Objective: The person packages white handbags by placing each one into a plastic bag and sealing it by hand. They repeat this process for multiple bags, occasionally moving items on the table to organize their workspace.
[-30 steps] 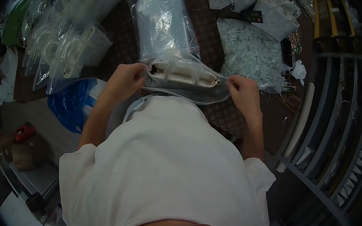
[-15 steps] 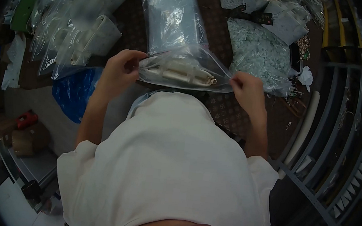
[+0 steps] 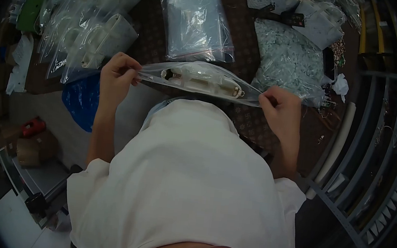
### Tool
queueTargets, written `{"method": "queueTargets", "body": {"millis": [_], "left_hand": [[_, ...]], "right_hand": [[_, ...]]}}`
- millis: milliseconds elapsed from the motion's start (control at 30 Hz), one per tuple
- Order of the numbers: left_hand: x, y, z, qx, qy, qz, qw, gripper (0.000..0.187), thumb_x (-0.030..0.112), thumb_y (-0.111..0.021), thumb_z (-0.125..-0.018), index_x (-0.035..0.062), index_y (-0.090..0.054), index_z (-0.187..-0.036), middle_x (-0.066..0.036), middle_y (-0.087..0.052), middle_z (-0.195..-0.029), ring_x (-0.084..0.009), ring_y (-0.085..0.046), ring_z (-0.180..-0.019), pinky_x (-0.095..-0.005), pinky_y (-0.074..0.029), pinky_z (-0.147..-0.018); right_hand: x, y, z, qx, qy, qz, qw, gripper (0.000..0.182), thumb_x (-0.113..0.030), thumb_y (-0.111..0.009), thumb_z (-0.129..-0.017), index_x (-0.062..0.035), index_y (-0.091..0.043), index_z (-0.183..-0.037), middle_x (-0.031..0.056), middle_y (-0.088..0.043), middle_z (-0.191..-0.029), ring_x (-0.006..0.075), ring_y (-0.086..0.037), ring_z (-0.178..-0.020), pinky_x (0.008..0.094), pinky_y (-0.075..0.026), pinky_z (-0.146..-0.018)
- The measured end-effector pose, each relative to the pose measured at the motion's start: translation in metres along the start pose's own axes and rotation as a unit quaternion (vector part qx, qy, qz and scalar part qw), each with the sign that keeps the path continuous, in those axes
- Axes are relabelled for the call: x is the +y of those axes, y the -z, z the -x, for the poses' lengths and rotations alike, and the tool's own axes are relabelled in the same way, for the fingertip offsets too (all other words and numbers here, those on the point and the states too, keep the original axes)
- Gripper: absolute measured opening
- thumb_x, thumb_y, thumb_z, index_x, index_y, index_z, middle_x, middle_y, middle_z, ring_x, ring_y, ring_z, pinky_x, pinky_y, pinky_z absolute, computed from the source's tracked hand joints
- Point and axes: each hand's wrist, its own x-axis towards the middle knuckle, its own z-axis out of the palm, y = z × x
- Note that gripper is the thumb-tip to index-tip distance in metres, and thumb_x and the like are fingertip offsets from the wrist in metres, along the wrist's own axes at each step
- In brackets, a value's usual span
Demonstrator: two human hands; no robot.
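Observation:
A clear plastic bag [image 3: 153, 74] is stretched sideways at the near edge of the table, just in front of my body. My left hand [image 3: 120, 73] pinches its left corner, and my right hand [image 3: 281, 108] pinches the right one. Inside the bag sits a pale handbag [image 3: 203, 81] with gold-coloured metal parts, seen from above through the mouth. The lower part of the handbag is hidden. Just beyond it lies a flat stack of clear bags [image 3: 194, 22] in a wrapper.
Several bagged white handbags [image 3: 111, 37] are piled at the left. On the right are a bag of pale green packing pieces [image 3: 290, 61], more white handbags [image 3: 318, 23] and a crumpled tissue [image 3: 341, 85]. A blue plastic bag [image 3: 81, 102] hangs below the table's left side; a metal rack [image 3: 361, 141] stands right.
Both hands have moved apart and pulled the bag's mouth taut into a long narrow slit. The bag has shifted off the wrapped stack, whose near edge now shows.

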Motion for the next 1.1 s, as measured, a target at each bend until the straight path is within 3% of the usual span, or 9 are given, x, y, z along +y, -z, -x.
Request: {"method": "queueTargets", "body": {"millis": [167,267,400,567,700,767,833,967,1100], "left_hand": [[-0.036,0.015,0.004,-0.018,0.113,0.081,0.990,0.013,-0.005,-0.053,-0.073,-0.0019,-0.061,-0.083,-0.005,-0.058,-0.082,-0.0091,-0.056,-0.063,-0.0211,-0.047,-0.058],[-0.021,0.007,0.006,-0.019,0.087,0.107,0.990,0.014,-0.005,-0.059,-0.073,-0.0022,-0.062,-0.087,-0.004,-0.058,-0.081,-0.0084,-0.055,-0.070,-0.0210,-0.047,-0.064],[-0.007,0.001,0.007,-0.039,0.057,0.103,0.992,0.017,-0.004,-0.063,-0.073,-0.0022,-0.062,-0.090,-0.002,-0.057,-0.080,-0.0079,-0.054,-0.074,-0.0193,-0.045,-0.067],[-0.040,0.031,-0.011,-0.076,-0.089,-0.162,0.980,0.024,-0.008,-0.063,-0.071,0.0002,-0.063,-0.094,-0.003,-0.057,-0.082,-0.0090,-0.054,-0.072,-0.0196,-0.043,-0.066],[-0.026,0.032,-0.030,-0.109,-0.083,-0.205,0.969,0.024,-0.005,-0.065,-0.070,0.0010,-0.063,-0.093,-0.006,-0.058,-0.085,-0.0128,-0.056,-0.075,-0.0229,-0.044,-0.066],[0.022,0.010,-0.032,-0.102,-0.101,-0.333,0.932,0.029,-0.001,-0.066,-0.070,0.0021,-0.061,-0.098,-0.009,-0.059,-0.094,-0.0203,-0.056,-0.089,-0.0270,-0.043,-0.077],[0.058,-0.022,-0.034,-0.109,-0.210,-0.306,0.922,0.038,0.006,-0.069,-0.068,0.0042,-0.060,-0.105,-0.011,-0.057,-0.105,-0.0259,-0.054,-0.098,-0.0309,-0.042,-0.083],[0.074,-0.122,-0.024,-0.244,-0.370,-0.348,0.826,0.043,0.013,-0.071,-0.068,0.0064,-0.059,-0.108,-0.011,-0.057,-0.108,-0.0273,-0.052,-0.100,-0.0326,-0.043,-0.084],[0.044,-0.166,-0.039,-0.340,-0.314,-0.300,0.834,0.024,0.011,-0.069,-0.070,0.0035,-0.065,-0.092,-0.010,-0.062,-0.088,-0.0238,-0.056,-0.083,-0.0322,-0.046,-0.072]], "right_hand": [[0.034,-0.003,-0.012,-0.188,0.004,-0.139,0.972,0.013,-0.010,-0.068,-0.070,-0.0008,-0.063,-0.078,0.0054,-0.058,-0.074,0.0129,-0.056,-0.062,0.0266,-0.043,-0.053],[0.036,-0.007,-0.012,-0.132,0.112,-0.202,0.964,0.016,-0.010,-0.071,-0.070,-0.0020,-0.064,-0.082,0.0040,-0.058,-0.083,0.0131,-0.056,-0.068,0.0252,-0.044,-0.056],[0.041,-0.014,-0.014,-0.122,0.088,-0.196,0.969,0.020,-0.007,-0.071,-0.068,-0.0018,-0.064,-0.085,0.0037,-0.058,-0.079,0.0141,-0.056,-0.069,0.0266,-0.046,-0.060],[0.048,-0.020,-0.020,-0.009,0.225,-0.093,0.970,0.010,0.001,-0.065,-0.069,-0.0014,-0.060,-0.078,0.0066,-0.057,-0.072,0.0216,-0.054,-0.069,0.0290,-0.044,-0.061],[0.047,-0.031,-0.018,0.038,0.225,-0.117,0.966,0.007,0.002,-0.062,-0.070,-0.0017,-0.057,-0.073,0.0074,-0.057,-0.073,0.0228,-0.052,-0.068,0.0290,-0.043,-0.058],[0.049,-0.030,-0.016,0.027,0.199,-0.133,0.971,0.007,0.002,-0.062,-0.071,-0.0014,-0.057,-0.074,0.0074,-0.056,-0.072,0.0224,-0.052,-0.068,0.0295,-0.043,-0.058],[0.048,-0.030,-0.013,0.026,0.185,-0.140,0.972,0.006,0.002,-0.062,-0.071,-0.0012,-0.057,-0.075,0.0075,-0.055,-0.072,0.0224,-0.052,-0.068,0.0293,-0.043,-0.058],[0.050,-0.032,-0.011,0.006,0.148,-0.164,0.975,0.006,0.001,-0.062,-0.073,-0.0009,-0.058,-0.077,0.0082,-0.054,-0.074,0.0228,-0.053,-0.068,0.0295,-0.044,-0.057],[0.055,-0.030,-0.008,0.013,0.128,-0.179,0.975,0.006,0.001,-0.061,-0.074,-0.0008,-0.058,-0.078,0.0087,-0.055,-0.076,0.0238,-0.054,-0.068,0.0304,-0.045,-0.057]]}}
